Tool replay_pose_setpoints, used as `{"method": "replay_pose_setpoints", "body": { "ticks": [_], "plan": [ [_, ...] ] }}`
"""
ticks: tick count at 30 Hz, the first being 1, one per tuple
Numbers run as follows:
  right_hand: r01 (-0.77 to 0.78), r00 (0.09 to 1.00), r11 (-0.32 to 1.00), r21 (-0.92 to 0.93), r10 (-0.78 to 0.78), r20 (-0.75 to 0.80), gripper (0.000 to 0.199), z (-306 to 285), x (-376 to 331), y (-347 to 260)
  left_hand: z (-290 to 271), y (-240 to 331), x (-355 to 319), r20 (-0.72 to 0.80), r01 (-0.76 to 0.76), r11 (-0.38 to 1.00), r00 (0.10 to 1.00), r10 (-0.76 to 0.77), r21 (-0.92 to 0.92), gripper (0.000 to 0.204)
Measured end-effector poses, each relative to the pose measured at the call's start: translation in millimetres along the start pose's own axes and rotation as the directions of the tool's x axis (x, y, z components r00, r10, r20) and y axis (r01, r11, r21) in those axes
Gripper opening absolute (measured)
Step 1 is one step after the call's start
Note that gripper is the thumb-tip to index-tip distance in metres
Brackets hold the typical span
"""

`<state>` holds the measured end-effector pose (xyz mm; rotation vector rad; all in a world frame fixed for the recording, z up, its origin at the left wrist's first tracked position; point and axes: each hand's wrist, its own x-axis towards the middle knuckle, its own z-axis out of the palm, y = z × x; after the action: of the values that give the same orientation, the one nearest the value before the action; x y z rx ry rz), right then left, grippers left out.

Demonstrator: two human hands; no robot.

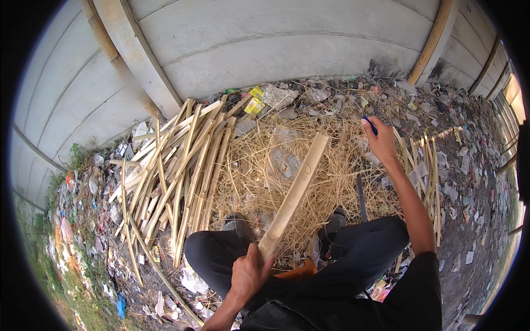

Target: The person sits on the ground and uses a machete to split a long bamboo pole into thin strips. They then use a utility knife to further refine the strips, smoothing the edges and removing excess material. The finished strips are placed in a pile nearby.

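The left hand [249,270] is clenched around the near end of a flat bamboo slat [294,194], which slopes up and away from it over a heap of thin straw-coloured shavings [326,165] and ends well ahead of the knuckles. The right hand [380,139] is stretched out far to the right and forward, apart from the slat, and its fingers are closed on a small blue pen or marker [370,126] with the tip pointing away from the body. To the left of the left hand lies a loose stack of split bamboo strips [182,165], leaning toward a grey concrete wall [265,49]; a thinner bundle of strips [425,160] lies just right of the right forearm. A dark long-handled blade or bar [361,199] seems to lie on the shavings between the two hands, though its shape is hard to make out. The person squats with both knees, in dark trousers [353,259], on either side of the slat's near end. Judging by the grip, the slat is being steadied for marking: it would go best if the left hand kept the slat from rolling, flat face up, and the right hand brought the pen across to rest on the face before drawing, since the far end hangs unsupported above the springy shavings and could wobble under pressure.
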<state>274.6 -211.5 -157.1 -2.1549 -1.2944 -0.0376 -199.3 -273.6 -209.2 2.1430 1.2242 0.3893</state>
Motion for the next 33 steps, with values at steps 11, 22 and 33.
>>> {"method": "replay_pose_setpoints", "body": {
  "ticks": [11, 22, 33],
  "plan": [
    [0.101, 0.848, 0.978, -0.181, 0.011, 0.530, 0.044, -2, -27, -26, -1, 6, 20, -0.045, 0.066, 0.992, 0.996, -0.072, -0.111, 0.045],
    [-0.214, 0.911, 0.833, 0.510, -0.019, 0.413, 0.057, 6, -54, -88, 20, 19, 27, -0.049, 0.055, 0.997, 0.997, -0.058, -0.062, 0.050],
    [0.114, 0.973, 0.961, 0.250, -0.159, 0.168, 0.036, 20, -52, -79, 31, 24, 29, -0.041, 0.001, 0.999, 0.999, 0.001, 0.051, 0.053]
  ]
}}
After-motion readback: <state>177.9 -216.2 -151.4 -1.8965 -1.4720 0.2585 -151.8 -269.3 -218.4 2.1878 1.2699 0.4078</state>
